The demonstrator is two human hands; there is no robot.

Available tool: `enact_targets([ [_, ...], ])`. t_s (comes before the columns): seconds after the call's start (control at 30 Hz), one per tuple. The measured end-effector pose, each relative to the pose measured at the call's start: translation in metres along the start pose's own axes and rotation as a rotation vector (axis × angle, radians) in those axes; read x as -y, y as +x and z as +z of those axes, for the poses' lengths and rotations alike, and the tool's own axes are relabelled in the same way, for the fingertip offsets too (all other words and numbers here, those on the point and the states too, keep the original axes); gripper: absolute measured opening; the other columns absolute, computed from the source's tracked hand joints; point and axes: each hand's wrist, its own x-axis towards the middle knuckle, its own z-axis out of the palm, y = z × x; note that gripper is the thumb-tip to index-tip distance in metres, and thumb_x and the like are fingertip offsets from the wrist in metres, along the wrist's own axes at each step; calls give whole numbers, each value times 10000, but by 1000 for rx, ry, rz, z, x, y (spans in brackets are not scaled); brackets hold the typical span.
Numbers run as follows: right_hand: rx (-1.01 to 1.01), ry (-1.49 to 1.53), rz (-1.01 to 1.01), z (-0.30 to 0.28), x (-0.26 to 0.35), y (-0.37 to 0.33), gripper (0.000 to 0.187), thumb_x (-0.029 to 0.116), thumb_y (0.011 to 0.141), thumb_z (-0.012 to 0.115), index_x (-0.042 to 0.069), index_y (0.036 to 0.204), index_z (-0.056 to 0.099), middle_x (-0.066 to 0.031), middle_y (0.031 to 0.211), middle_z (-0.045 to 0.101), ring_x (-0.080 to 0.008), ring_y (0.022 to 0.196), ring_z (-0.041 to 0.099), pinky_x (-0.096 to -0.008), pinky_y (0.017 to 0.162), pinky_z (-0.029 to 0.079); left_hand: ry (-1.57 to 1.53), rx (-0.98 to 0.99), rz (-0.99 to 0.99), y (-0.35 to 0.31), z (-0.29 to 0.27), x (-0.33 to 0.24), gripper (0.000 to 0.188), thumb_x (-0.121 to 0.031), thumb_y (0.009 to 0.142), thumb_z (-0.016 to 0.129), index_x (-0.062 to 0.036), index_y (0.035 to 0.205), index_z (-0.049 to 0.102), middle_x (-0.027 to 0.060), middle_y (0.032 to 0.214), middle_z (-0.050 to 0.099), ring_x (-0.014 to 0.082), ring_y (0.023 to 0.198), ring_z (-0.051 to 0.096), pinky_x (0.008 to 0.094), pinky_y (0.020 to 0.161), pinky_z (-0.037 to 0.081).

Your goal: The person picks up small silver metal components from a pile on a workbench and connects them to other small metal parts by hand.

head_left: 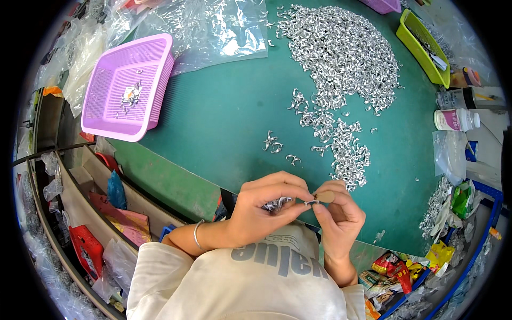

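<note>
Just past the near edge of the table, my two hands meet at the fingertips. My left hand is closed, its thumb and forefinger pinching a small curved silvery metal piece. My right hand is closed around a tan, rounded flat piece, whose kind I cannot make out; its fingertips touch the metal piece too. More silvery pieces show in the gap under my left hand. Beyond my hands, loose curved metal pieces lie on the green tabletop, leading to a large heap at the far right.
A purple plastic basket with a few metal pieces stands at the left. Clear plastic sheeting covers the far left. A yellow-green basket and a white bottle line the right edge. Shelving with bags stands at the left.
</note>
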Motion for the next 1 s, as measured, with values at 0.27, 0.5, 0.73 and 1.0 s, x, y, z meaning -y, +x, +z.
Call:
enact_targets([
  [0.27, 1, -7, -35, 2, 3, -1, 195, -125, 647, 643, -51, 821, 591, -119, 847, 595, -215, 815, 505, -298, 690, 403, -8, 5, 27, -1, 0, -2, 187, 97, 673, 657, 19, 842, 633, 113, 872, 601, 141, 722, 567, 241, 603, 448],
  [0.5, -4, -30, 44, 4, -2, 0, 186, -107, 631, 659, -52, 795, 591, -113, 839, 589, -208, 814, 500, -294, 697, 392, -171, 11, -172, -1, -5, 6, 140, 45, 710, 654, 27, 846, 626, 103, 872, 600, 113, 724, 541, 233, 631, 430],
  [0.73, 30, 102, 145, 7, -3, -2, 147, -78, 732, 602, -48, 870, 559, -94, 879, 568, -177, 834, 497, -278, 736, 389, -391, 20, -507, -1, -9, 1, 112, -23, 766, 643, 11, 872, 634, 12, 760, 604, 39, 655, 490, 184, 555, 391],
  [1.0, 13, 575, 514, 9, 0, -3, 117, 55, 864, 495, -27, 933, 544, -69, 905, 559, -116, 842, 491, -255, 773, 378, -456, 37, -524, 1, -10, 1, 115, -2, 763, 634, 31, 873, 629, 85, 808, 613, 62, 614, 509, 175, 476, 357],
])
